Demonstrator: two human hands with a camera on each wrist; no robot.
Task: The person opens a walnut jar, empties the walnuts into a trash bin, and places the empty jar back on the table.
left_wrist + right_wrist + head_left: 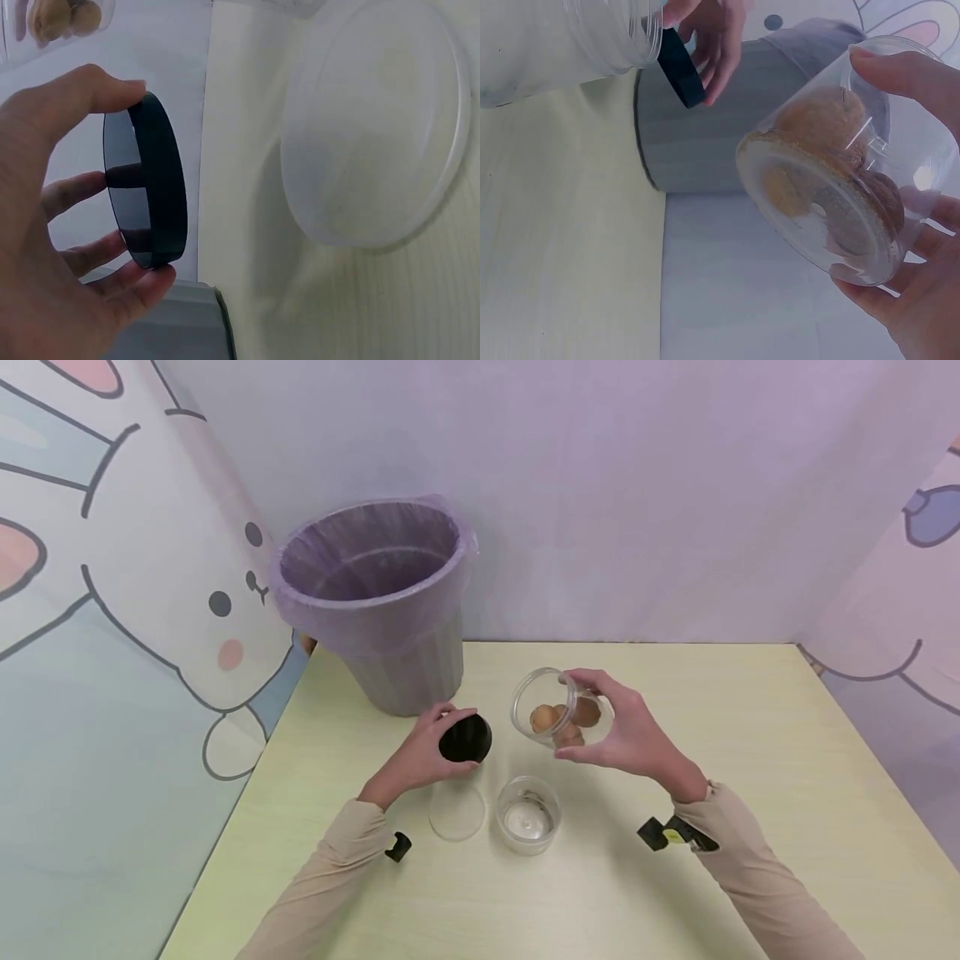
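Ideally, tilt the jar (543, 685) slowly, right hand (632, 732) gripping it, left hand (422, 753) pinching the black lid (466, 739) roughly at its nine o'clock

In front of me I have a pale, faintly grained counter (795, 727), with a bin (408, 652) standing upright toward its far left corner. Closer to me a translucent lid (457, 817) lies flat, just beside an upright clear jar (519, 845).
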